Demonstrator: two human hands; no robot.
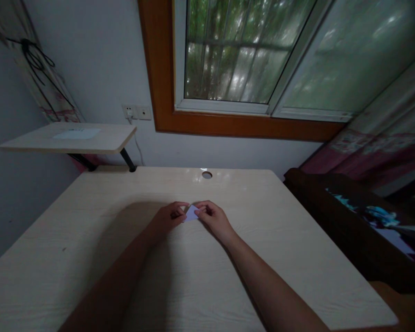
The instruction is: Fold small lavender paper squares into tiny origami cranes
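A small piece of folded paper (191, 213), pale purple and roughly triangular, is held between my two hands over the middle of the desk (276, 258). My left hand (169, 216) pinches its left corner between thumb and fingers. On the other side, my right hand (212, 215) grips the paper's right edge, thumb on top. The fingers cover parts of both edges. Whether the paper touches the desktop I cannot tell.
A raised shelf (114, 138) on black legs stands at the desk's back left, bearing a white sheet (78, 133). A round cable hole (207, 175) lies near the back edge. Right of the desk is dark furniture (346, 184) with scattered items. A window (242, 55) is behind.
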